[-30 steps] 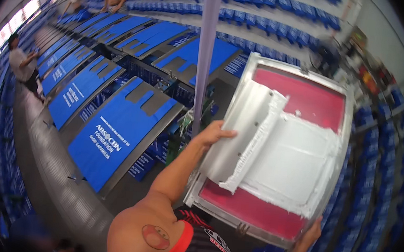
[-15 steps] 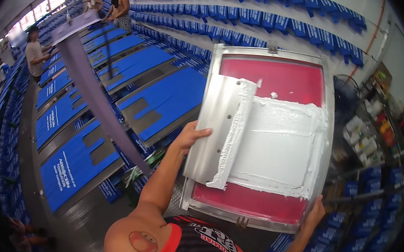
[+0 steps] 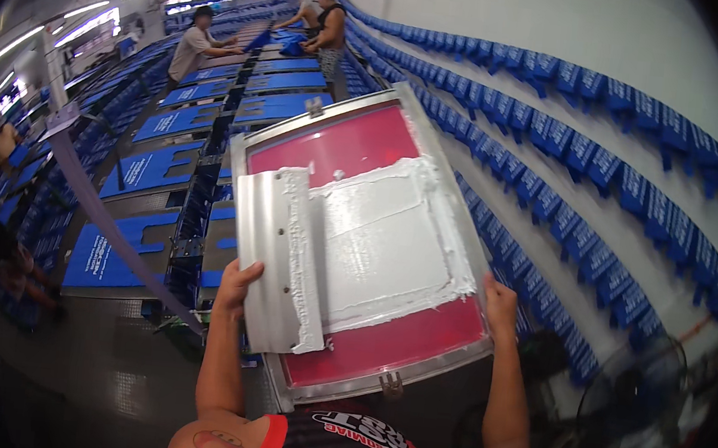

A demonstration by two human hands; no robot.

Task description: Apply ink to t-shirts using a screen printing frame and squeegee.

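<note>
Between my two hands is a screen printing frame (image 3: 382, 356) with a metal border and a pinkish-red mesh, its far end leaning left. White ink (image 3: 388, 235) is spread in a thick-edged rectangle over the middle of the mesh. A metal squeegee (image 3: 262, 258) lies along the left side, its blade edge caked with white ink. My left hand (image 3: 239, 286) is closed at the frame's left edge, thumb against the squeegee; its other fingers are mostly hidden underneath. My right hand (image 3: 501, 307) is closed around the frame's right edge.
Blue fabric panels (image 3: 152, 171) lie on long printing tables at the left. Rows of blue pieces (image 3: 550, 121) hang along the right wall. A slanting purple-grey bar (image 3: 112, 226) crosses the near left. Two people (image 3: 196, 46) (image 3: 329, 35) work far ahead. A fan (image 3: 632, 397) stands at lower right.
My view has swung, so the tables and people sit further right and the shelf of bottles has left its place. The frame, still in both hands, has shifted left and tilted leftward.
</note>
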